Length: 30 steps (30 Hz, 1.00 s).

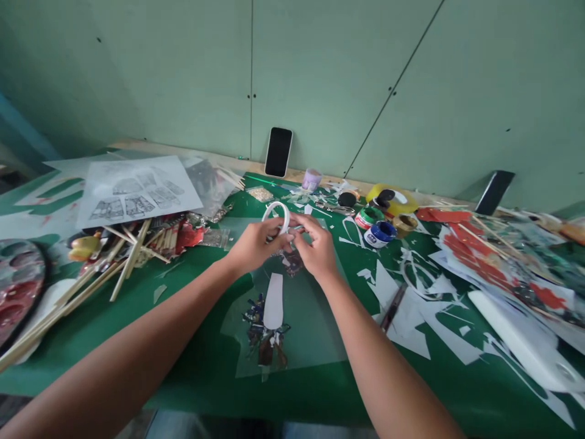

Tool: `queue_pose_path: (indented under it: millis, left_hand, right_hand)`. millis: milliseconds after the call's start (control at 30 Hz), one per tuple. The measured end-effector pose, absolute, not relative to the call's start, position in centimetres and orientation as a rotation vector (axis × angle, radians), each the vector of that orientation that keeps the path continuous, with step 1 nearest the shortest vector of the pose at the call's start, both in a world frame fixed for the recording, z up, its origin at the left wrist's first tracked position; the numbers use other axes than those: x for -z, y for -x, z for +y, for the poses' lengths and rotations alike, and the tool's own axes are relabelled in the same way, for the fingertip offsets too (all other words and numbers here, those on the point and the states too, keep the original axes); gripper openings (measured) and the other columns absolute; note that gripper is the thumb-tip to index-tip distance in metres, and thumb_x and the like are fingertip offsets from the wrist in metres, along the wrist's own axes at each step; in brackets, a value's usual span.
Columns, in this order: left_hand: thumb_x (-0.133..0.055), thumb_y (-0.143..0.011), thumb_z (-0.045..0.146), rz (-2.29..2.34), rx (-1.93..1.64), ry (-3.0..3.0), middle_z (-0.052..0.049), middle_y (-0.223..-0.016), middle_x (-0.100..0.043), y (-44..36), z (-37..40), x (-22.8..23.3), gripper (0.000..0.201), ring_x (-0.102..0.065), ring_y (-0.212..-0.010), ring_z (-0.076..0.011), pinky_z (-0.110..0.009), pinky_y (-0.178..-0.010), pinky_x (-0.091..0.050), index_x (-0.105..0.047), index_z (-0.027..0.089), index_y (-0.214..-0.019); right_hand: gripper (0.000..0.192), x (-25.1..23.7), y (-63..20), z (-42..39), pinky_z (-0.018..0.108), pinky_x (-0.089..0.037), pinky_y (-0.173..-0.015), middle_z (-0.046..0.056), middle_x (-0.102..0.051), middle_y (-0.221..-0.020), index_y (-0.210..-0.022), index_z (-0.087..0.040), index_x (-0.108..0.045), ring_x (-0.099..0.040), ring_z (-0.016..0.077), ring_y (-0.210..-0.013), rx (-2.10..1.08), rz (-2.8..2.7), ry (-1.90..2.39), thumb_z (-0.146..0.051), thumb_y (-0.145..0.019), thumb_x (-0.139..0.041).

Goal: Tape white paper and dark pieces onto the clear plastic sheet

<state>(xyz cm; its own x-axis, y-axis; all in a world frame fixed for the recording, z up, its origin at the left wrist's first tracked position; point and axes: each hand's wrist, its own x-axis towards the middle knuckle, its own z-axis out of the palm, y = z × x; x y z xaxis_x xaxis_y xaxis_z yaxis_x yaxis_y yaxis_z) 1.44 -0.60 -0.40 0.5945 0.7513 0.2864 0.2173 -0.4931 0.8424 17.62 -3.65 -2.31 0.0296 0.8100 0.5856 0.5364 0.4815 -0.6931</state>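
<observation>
My left hand (260, 244) is closed round a white roll of tape (280, 210), which stands up on edge above its fingers. Close against it, my right hand (314, 245) has its fingertips pinched together at the near side of the roll; what lies between them is too small to make out. Below the hands lies a clear plastic sheet (315, 341). On it rests a long white paper piece (274, 302), wider toward the near end. Dark blue and brown cut scraps (266, 347) cluster around that end.
Paint jars, including a blue one (380, 234), and yellow tape (402, 198) stand beyond on the right. Paper offcuts (411, 317) and a craft knife (393, 308) lie nearer. Wooden sticks (132, 259), a printed sheet (137, 189) and a paint palette (18, 286) are left. A phone (278, 152) leans on the wall.
</observation>
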Motion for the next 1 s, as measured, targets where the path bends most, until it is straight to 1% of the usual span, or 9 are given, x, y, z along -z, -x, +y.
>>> queue_pose_path:
  millis: [100, 200, 267, 333, 500, 600, 700, 867, 1000]
  left_hand:
    - [-0.050, -0.091, 0.031, 0.648, -0.824, -2.016, -0.005, -0.082, -0.072, -1.6, -0.8, 0.7, 0.036, -0.067, -0.078, -0.0174, -0.026, -0.070, -0.053, -0.058, 0.012, -0.120]
    - [-0.048, -0.091, 0.025, 0.649, -0.844, -2.183, -0.005, -0.084, -0.070, -1.4, -0.3, 0.7, 0.021, -0.064, -0.078, -0.0162, -0.026, -0.072, -0.051, -0.064, 0.014, -0.097]
    - [-0.048, -0.090, 0.023, 0.679, -0.856, -2.298, -0.005, -0.082, -0.069, -1.2, 0.0, 0.7, 0.018, -0.063, -0.078, -0.0164, -0.027, -0.073, -0.050, -0.064, 0.015, -0.085]
    - [-0.048, -0.089, 0.021, 0.684, -0.864, -2.364, -0.005, -0.082, -0.069, -1.2, 0.1, 0.8, 0.018, -0.064, -0.081, -0.0179, -0.029, -0.076, -0.050, -0.064, 0.015, -0.085]
    - [-0.045, -0.088, 0.018, 0.620, -0.848, -2.388, -0.008, -0.098, -0.071, -1.3, 0.0, 0.7, 0.021, -0.064, -0.102, -0.0206, -0.032, -0.089, -0.049, -0.066, 0.017, -0.093]
    - [-0.044, -0.089, 0.020, 0.724, -0.756, -2.366, -0.006, -0.088, -0.071, -1.1, -0.2, 0.4, 0.021, -0.067, -0.085, -0.0188, -0.027, -0.075, -0.050, -0.063, 0.016, -0.098]
    - [-0.042, -0.089, 0.020, 0.824, -0.709, -2.335, -0.002, -0.072, -0.067, -1.0, -0.5, 0.2, 0.017, -0.065, -0.066, -0.0162, -0.023, -0.062, -0.046, -0.058, 0.016, -0.092]
    - [-0.041, -0.090, 0.022, 0.855, -0.701, -2.270, 0.002, -0.063, -0.064, -1.3, -0.9, 0.0, 0.015, -0.065, -0.062, -0.0151, -0.021, -0.061, -0.044, -0.055, 0.018, -0.093]
    - [-0.041, -0.090, 0.024, 0.825, -0.732, -2.232, 0.002, -0.070, -0.063, -1.5, -1.2, 0.0, 0.018, -0.063, -0.063, -0.0132, -0.021, -0.062, -0.043, -0.056, 0.018, -0.099]
  right_hand:
    - [0.038, 2.4, -18.0, -4.0, 0.035, -0.055, -0.083, 0.010, -0.067, -0.118, -0.118, -0.020, -0.064, -0.065, 0.0215, -0.102, -0.373, -1.600, 1.171, -0.036, -0.089, -0.046]
    - [0.037, 2.4, -17.8, -4.2, 0.035, -0.055, -0.082, 0.009, -0.069, -0.110, -0.115, -0.020, -0.063, -0.065, 0.0206, -0.096, -0.390, -1.539, 1.127, -0.040, -0.088, -0.046]
    - [0.036, 2.3, -17.5, -4.5, 0.035, -0.056, -0.080, 0.009, -0.069, -0.107, -0.116, -0.020, -0.061, -0.065, 0.0195, -0.092, -0.379, -1.523, 1.087, -0.038, -0.087, -0.050]
    - [0.038, 2.1, -17.2, -4.7, 0.035, -0.056, -0.081, 0.009, -0.069, -0.111, -0.120, -0.021, -0.059, -0.065, 0.0188, -0.092, -0.363, -1.557, 1.069, -0.035, -0.085, -0.052]
    - [0.040, 1.8, -17.2, -5.0, 0.035, -0.055, -0.084, 0.007, -0.069, -0.114, -0.126, -0.024, -0.058, -0.063, 0.0191, -0.099, -0.209, -1.675, 1.078, -0.028, -0.086, -0.056]
    - [0.032, 1.8, -17.5, -4.8, 0.037, -0.055, -0.085, 0.008, -0.068, -0.110, -0.120, -0.024, -0.064, -0.062, 0.0211, -0.101, -0.027, -1.689, 1.076, -0.028, -0.089, -0.057]
    - [0.024, 1.9, -17.7, -4.6, 0.040, -0.055, -0.085, 0.008, -0.067, -0.107, -0.111, -0.026, -0.069, -0.061, 0.0220, -0.100, 0.063, -1.699, 1.100, -0.029, -0.090, -0.057]
    - [0.007, 2.1, -17.6, -4.5, 0.034, -0.054, -0.073, 0.007, -0.067, -0.095, -0.085, -0.024, -0.068, -0.061, 0.0200, -0.091, 0.112, -1.650, 1.036, -0.026, -0.087, -0.061]
    - [0.009, 2.0, -17.3, -4.7, 0.028, -0.049, -0.061, 0.005, -0.064, -0.084, -0.075, -0.022, -0.060, -0.060, 0.0175, -0.083, 0.046, -1.611, 1.007, -0.020, -0.084, -0.061]
